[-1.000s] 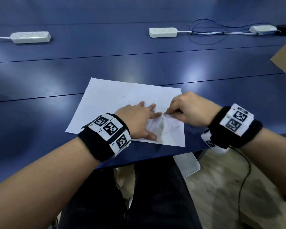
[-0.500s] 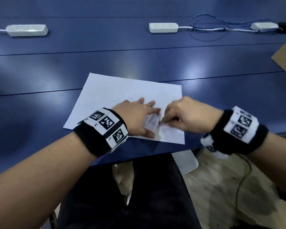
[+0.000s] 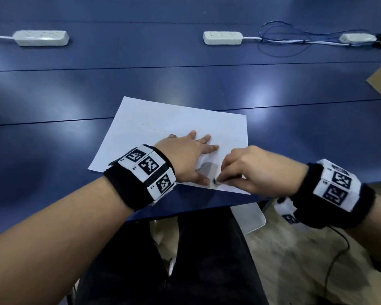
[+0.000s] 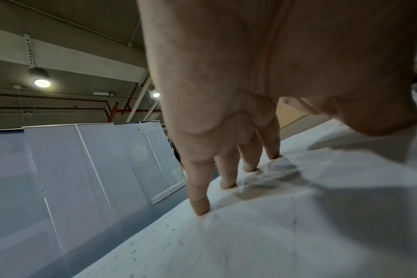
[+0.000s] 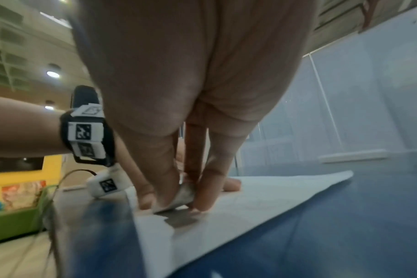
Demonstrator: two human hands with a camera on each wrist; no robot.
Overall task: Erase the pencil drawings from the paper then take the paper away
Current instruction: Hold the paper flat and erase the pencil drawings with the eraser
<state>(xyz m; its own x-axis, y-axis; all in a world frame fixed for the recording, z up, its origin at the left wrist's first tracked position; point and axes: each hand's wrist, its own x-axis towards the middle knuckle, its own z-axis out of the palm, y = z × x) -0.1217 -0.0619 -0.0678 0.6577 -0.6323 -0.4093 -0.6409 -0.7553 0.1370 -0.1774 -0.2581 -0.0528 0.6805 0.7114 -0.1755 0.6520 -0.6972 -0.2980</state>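
paper (image 3: 176, 126), a white sheet, lies flat on the blue desk (image 3: 75, 89) near its front edge, turned at a slight angle. left hand (image 3: 186, 158) rests on the sheet with fingers (image 4: 199, 197) straight and spread, fingertips pressing it down. right hand (image 3: 253, 170), just beside the left, pinches a small whitish eraser (image 5: 182, 197) between thumb and fingertips; the eraser's underside touches the sheet close to the near edge. faint pencil lines (image 4: 293, 216) cross the sheet, and small dark crumbs (image 3: 154, 128) dot its far half. three white power strips (image 3: 222, 37) lie along the far part of the desk, well apart from the sheet. both wrists carry black bands (image 3: 141, 172) with printed square markers.
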